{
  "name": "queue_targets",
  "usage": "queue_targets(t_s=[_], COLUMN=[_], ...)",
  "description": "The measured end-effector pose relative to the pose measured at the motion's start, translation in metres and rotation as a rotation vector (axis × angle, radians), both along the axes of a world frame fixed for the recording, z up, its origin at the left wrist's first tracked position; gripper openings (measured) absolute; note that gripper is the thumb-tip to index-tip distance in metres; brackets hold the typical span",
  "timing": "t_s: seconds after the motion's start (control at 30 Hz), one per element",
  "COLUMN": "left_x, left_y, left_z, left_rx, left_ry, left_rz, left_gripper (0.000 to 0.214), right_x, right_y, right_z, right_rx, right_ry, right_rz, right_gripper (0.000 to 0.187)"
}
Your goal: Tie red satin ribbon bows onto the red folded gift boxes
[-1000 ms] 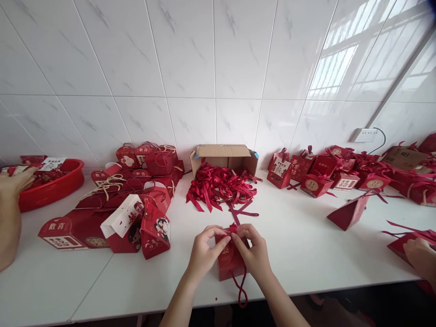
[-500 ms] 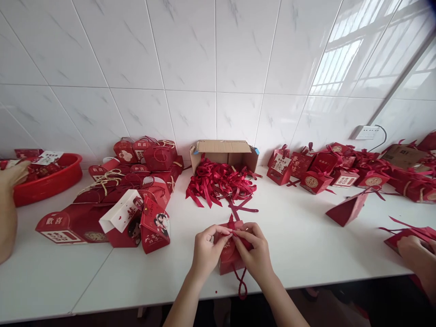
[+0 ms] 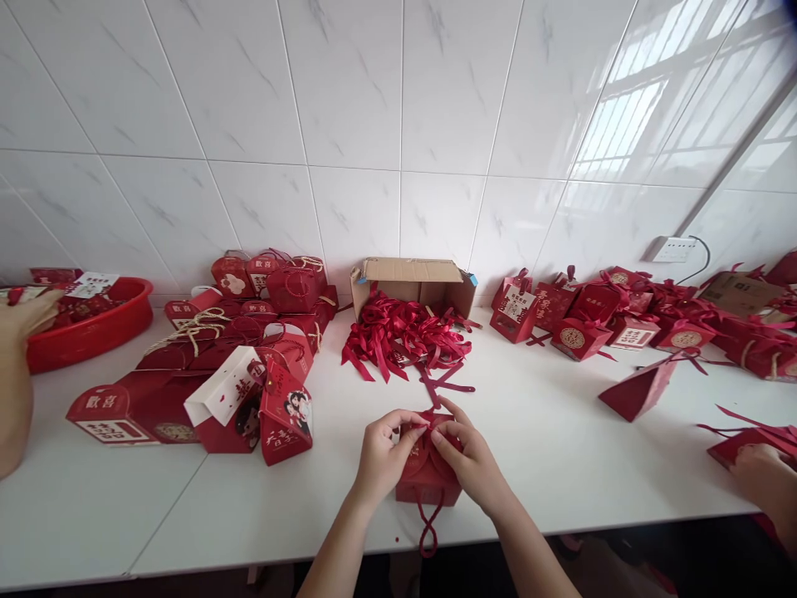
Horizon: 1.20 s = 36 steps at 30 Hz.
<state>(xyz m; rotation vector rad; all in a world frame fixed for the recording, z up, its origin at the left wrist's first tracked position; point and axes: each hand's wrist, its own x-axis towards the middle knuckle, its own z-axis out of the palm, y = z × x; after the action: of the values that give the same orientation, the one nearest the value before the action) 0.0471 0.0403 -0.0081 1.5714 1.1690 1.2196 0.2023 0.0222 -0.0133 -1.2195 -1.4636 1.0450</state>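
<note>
A small red gift box point(image 3: 424, 477) stands on the white table point(image 3: 548, 448) near its front edge. My left hand point(image 3: 383, 455) pinches the box's top from the left. My right hand point(image 3: 470, 458) pinches the top from the right, fingertips almost meeting the left hand's. A dark red cord point(image 3: 428, 527) hangs from the box over the table edge. Behind the box, red ribbons point(image 3: 402, 336) spill from an open cardboard box point(image 3: 414, 282).
A pile of red gift boxes and bags point(image 3: 217, 365) lies at the left, more red boxes point(image 3: 623, 320) at the right. A red basin point(image 3: 87, 320) sits far left by another person's arm point(image 3: 16, 382). Another person's hand point(image 3: 763, 477) rests at the right edge.
My hands have stayed on the box top, fingers working closer together. The box has tipped slightly and the cord now hangs in a tighter loop. The view shifted a little.
</note>
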Motion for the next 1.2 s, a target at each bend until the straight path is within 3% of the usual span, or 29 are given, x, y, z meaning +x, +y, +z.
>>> queue_targets(t_s=[0.2, 0.37, 0.5, 0.73, 0.87, 1.0, 1.13, 1.2], left_x=[0.004, 0.003, -0.003, -0.007, -0.014, -0.02, -0.022, -0.022], left_y=[0.001, -0.011, -0.015, -0.007, -0.01, -0.011, -0.007, -0.004], left_z=[-0.001, -0.003, -0.004, -0.003, 0.007, 0.019, 0.029, 0.033], left_rx=[0.057, 0.268, 0.357, 0.3, 0.253, 0.183, 0.147, 0.126], left_ry=[0.01, 0.121, 0.274, 0.229, 0.26, 0.327, 0.39, 0.415], left_rz=[-0.019, 0.158, 0.031, 0.021, -0.07, -0.14, -0.196, -0.222], left_gripper=[0.011, 0.013, 0.013, 0.01, 0.01, 0.012, 0.012, 0.013], right_x=[-0.003, -0.009, -0.012, 0.005, 0.02, 0.027, 0.032, 0.036], right_y=[0.001, -0.003, -0.011, -0.02, -0.01, 0.004, -0.003, -0.011], right_z=[0.003, -0.001, 0.003, 0.012, 0.009, 0.014, 0.038, 0.053], right_rx=[-0.002, -0.042, -0.06, -0.198, 0.007, 0.214, 0.388, 0.404], right_ry=[0.034, 0.159, 0.17, 0.15, -0.044, -0.298, -0.61, -0.68], right_rz=[0.034, -0.076, -0.125, -0.119, -0.069, 0.062, 0.067, 0.133], right_gripper=[0.036, 0.04, 0.04, 0.043, 0.025, 0.033, 0.021, 0.019])
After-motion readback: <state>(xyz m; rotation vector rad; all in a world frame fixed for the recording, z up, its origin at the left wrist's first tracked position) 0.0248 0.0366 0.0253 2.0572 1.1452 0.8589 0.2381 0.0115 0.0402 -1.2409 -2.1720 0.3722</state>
